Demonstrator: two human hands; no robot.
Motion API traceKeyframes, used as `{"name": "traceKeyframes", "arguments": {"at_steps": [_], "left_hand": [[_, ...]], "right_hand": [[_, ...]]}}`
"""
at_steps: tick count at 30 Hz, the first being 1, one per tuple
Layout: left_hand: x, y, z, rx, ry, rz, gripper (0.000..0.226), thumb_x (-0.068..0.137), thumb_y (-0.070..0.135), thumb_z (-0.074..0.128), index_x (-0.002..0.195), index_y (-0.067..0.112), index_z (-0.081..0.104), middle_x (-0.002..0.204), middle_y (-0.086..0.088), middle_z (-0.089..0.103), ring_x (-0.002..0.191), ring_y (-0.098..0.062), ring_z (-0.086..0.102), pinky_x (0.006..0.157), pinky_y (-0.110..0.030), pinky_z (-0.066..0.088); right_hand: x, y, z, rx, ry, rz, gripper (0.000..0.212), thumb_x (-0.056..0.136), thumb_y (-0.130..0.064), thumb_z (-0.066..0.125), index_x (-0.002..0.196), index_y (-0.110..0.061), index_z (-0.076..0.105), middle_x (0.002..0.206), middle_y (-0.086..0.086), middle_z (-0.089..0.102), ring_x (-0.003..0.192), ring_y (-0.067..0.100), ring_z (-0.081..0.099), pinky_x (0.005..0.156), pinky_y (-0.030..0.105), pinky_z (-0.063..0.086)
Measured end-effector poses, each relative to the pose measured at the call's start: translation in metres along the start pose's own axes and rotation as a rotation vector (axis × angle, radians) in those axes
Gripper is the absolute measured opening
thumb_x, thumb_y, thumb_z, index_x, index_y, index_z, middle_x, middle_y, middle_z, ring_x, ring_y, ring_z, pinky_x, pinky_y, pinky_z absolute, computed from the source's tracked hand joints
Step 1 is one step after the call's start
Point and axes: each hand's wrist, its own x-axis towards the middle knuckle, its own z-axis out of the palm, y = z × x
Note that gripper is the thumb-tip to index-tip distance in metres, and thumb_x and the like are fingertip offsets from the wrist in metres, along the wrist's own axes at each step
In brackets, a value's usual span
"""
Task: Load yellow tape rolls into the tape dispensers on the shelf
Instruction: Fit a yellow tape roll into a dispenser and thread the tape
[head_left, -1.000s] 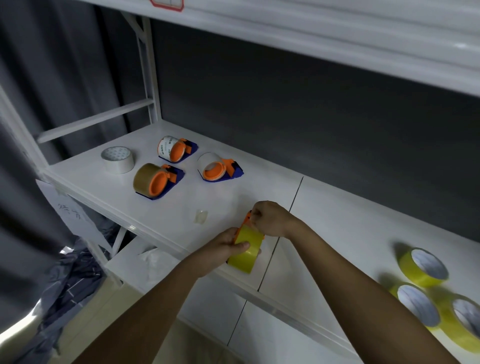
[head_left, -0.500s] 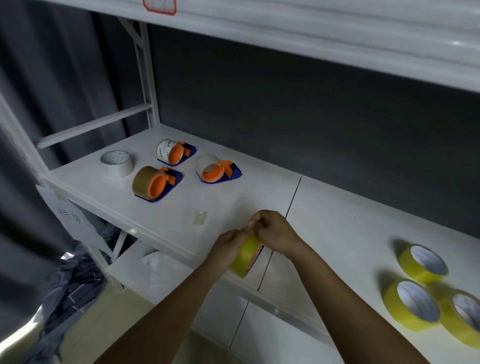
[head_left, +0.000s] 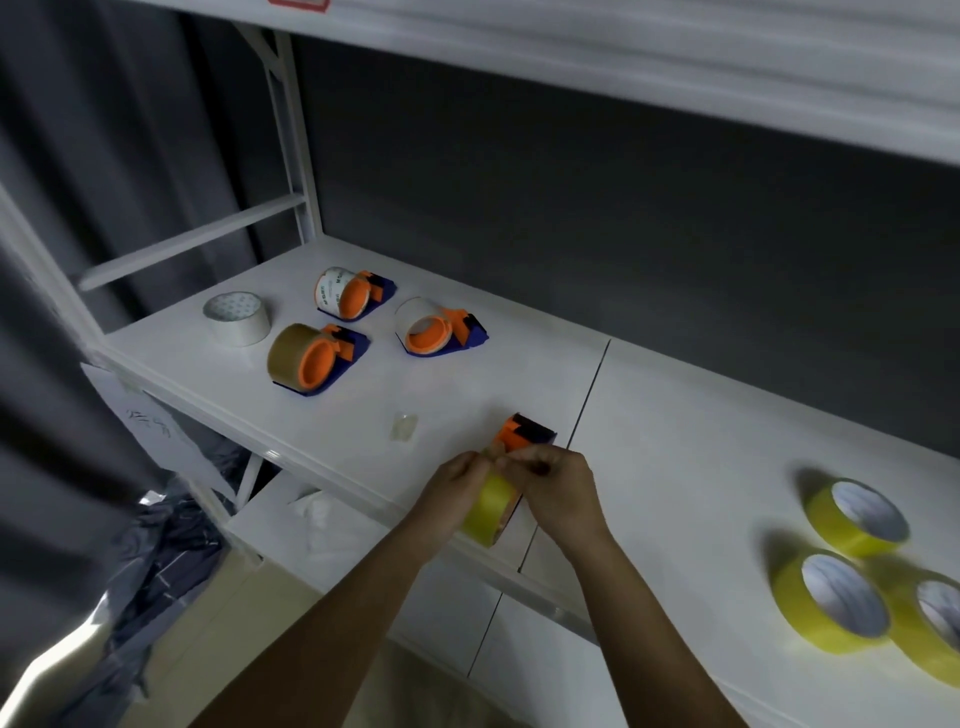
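Here, both hands, left (head_left: 457, 486) & right (head_left: 553, 486), grip yellow roll (head_left: 488, 512) over white shelf (head_left: 675, 441).

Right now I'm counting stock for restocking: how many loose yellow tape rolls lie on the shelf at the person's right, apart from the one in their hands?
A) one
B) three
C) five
B: three loose yellow rolls lie clustered at the right of the shelf.

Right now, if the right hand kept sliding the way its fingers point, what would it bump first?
The right hand points left, where its fingertips already pinch at the yellow tape roll. Just past that is the left hand, probably the first bump.
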Motion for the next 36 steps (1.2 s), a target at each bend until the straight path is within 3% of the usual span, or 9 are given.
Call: {"name": "traceKeyframes", "arguments": {"at_steps": [6, 11, 13, 20, 23, 29, 31, 33, 36], "left_hand": [[-0.005, 0.003, -0.004, 0.043, -0.042, 0.016, 0.021, 0.092, 0.054, 0.037, 0.090, 0.045, 0.055, 0.102, 0.010, 0.058, 0.093, -0.003, 0.051, 0.075, -0.020, 0.038], [-0.005, 0.000, -0.001, 0.051, -0.020, 0.047, 0.041, 0.095, 0.048, 0.037, 0.101, 0.016, 0.063, 0.106, -0.012, 0.064, 0.093, -0.016, 0.057, 0.079, -0.028, 0.041], [-0.007, 0.000, -0.001, 0.060, -0.015, 0.074, 0.045, 0.095, 0.046, 0.037, 0.103, 0.008, 0.060, 0.101, -0.015, 0.063, 0.089, -0.018, 0.056, 0.078, -0.031, 0.039], [-0.008, 0.007, -0.003, 0.171, -0.043, 0.134, 0.045, 0.097, 0.043, 0.038, 0.088, 0.002, 0.055, 0.074, -0.003, 0.047, 0.070, -0.014, 0.045, 0.065, -0.029, 0.032], [-0.009, 0.007, -0.005, 0.192, -0.056, 0.153, 0.042, 0.097, 0.042, 0.038, 0.083, 0.005, 0.054, 0.071, -0.005, 0.046, 0.067, -0.015, 0.045, 0.063, -0.030, 0.032], [-0.013, 0.009, -0.015, 0.181, -0.090, 0.217, 0.034, 0.097, 0.034, 0.045, 0.067, 0.017, 0.041, 0.058, 0.008, 0.036, 0.050, -0.001, 0.037, 0.051, -0.017, 0.029], [-0.016, 0.008, -0.018, 0.139, -0.125, 0.210, 0.033, 0.096, 0.034, 0.046, 0.069, 0.016, 0.041, 0.060, 0.006, 0.035, 0.054, -0.004, 0.037, 0.056, -0.022, 0.030], [-0.017, 0.008, -0.025, 0.099, -0.145, 0.165, 0.031, 0.096, 0.034, 0.046, 0.070, 0.016, 0.047, 0.064, 0.003, 0.041, 0.059, -0.009, 0.043, 0.062, -0.027, 0.034], [-0.018, 0.012, -0.034, 0.004, -0.196, 0.061, 0.024, 0.096, 0.019, 0.045, 0.079, 0.029, 0.058, 0.066, 0.012, 0.065, 0.057, 0.010, 0.060, 0.057, -0.006, 0.045]], "right_hand": [[0.000, -0.004, 0.000, -0.056, 0.010, -0.044, 0.013, 0.088, -0.006, 0.061, 0.081, -0.013, 0.070, 0.087, -0.001, 0.067, 0.085, 0.013, 0.061, 0.076, 0.022, 0.047], [-0.007, -0.004, 0.009, -0.661, 0.151, -0.358, 0.014, 0.086, -0.002, 0.049, 0.084, -0.002, 0.062, 0.086, 0.010, 0.065, 0.078, 0.025, 0.057, 0.063, 0.029, 0.038], [-0.005, -0.003, 0.008, -0.746, 0.152, -0.388, 0.013, 0.087, -0.005, 0.047, 0.087, -0.001, 0.059, 0.085, 0.015, 0.064, 0.077, 0.029, 0.057, 0.060, 0.029, 0.035], [0.019, -0.007, -0.017, -0.530, 0.018, -0.175, 0.008, 0.090, -0.014, 0.051, 0.084, -0.015, 0.056, 0.075, -0.001, 0.058, 0.068, 0.017, 0.053, 0.053, 0.024, 0.036], [0.018, -0.002, -0.014, -0.440, 0.052, -0.162, 0.011, 0.085, -0.004, 0.051, 0.084, -0.011, 0.060, 0.078, 0.002, 0.061, 0.072, 0.019, 0.055, 0.061, 0.027, 0.042], [0.016, 0.005, -0.009, -0.319, 0.193, -0.166, 0.020, 0.079, 0.008, 0.047, 0.082, -0.007, 0.060, 0.074, 0.007, 0.062, 0.068, 0.023, 0.055, 0.057, 0.028, 0.043], [0.015, 0.003, -0.010, -0.310, 0.201, -0.181, 0.022, 0.080, 0.008, 0.047, 0.081, -0.010, 0.058, 0.072, 0.006, 0.061, 0.067, 0.023, 0.056, 0.057, 0.030, 0.044], [0.013, -0.002, -0.012, -0.333, 0.147, -0.271, 0.020, 0.081, 0.005, 0.049, 0.080, -0.013, 0.057, 0.069, 0.002, 0.058, 0.064, 0.020, 0.054, 0.055, 0.028, 0.042], [0.008, -0.013, -0.013, -0.377, 0.034, -0.400, 0.012, 0.086, -0.001, 0.052, 0.083, -0.011, 0.060, 0.074, 0.001, 0.058, 0.072, 0.019, 0.053, 0.059, 0.027, 0.040]]}}
